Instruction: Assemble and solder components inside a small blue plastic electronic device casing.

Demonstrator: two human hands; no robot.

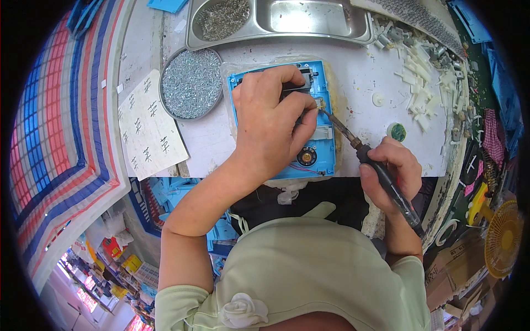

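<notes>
My right hand (pixel 398 165) is wrapped round the black handle of a soldering iron (pixel 399 198). The iron slants up and left, its tip touching or just above a small metal part (pixel 319 103) inside a blue plastic casing (pixel 328 160). Over the casing, my left hand (pixel 270 113) is curled, thumb and fingertips pinched close to the iron's tip. What they pinch is hidden. A black part (pixel 298 80) sits in the casing's upper half. Below lies a small round speaker (pixel 307 156) with thin wires. My left hand covers much of the casing's left side.
Left of the casing stand a round tray of small screws (pixel 192 83) and a handwritten sheet (pixel 152 127). A metal tray (pixel 303 19) is behind. White plastic pieces (pixel 422 83) are heaped at right, near a small round green item (pixel 396 131). A yellow fan (pixel 505 238) stands lower right.
</notes>
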